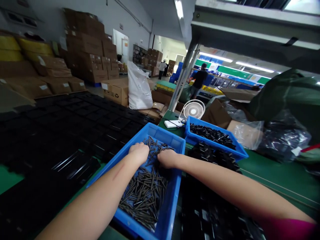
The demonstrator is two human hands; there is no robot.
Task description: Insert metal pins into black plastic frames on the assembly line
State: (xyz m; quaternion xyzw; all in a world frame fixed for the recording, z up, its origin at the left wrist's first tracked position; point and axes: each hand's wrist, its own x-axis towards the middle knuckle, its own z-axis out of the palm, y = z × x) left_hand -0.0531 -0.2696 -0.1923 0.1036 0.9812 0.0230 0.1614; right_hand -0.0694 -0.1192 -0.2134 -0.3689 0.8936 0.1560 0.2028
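Both my hands reach into a blue plastic bin [172,206] holding many thin dark metal pins [145,193]. My left hand [138,152] is curled, knuckles up, pressed among the pins at the far end of the bin. My right hand [167,158] is also curled beside it, fingers down in the pins. What the fingers grip is hidden under the hands.
A second blue bin [240,154] of dark parts stands to the right, with black trays [212,156] below it. Stacks of black trays [62,133] cover the left. A small white fan [193,109], cardboard boxes [116,90], a white sack [138,88] and a person [198,81] stand beyond.
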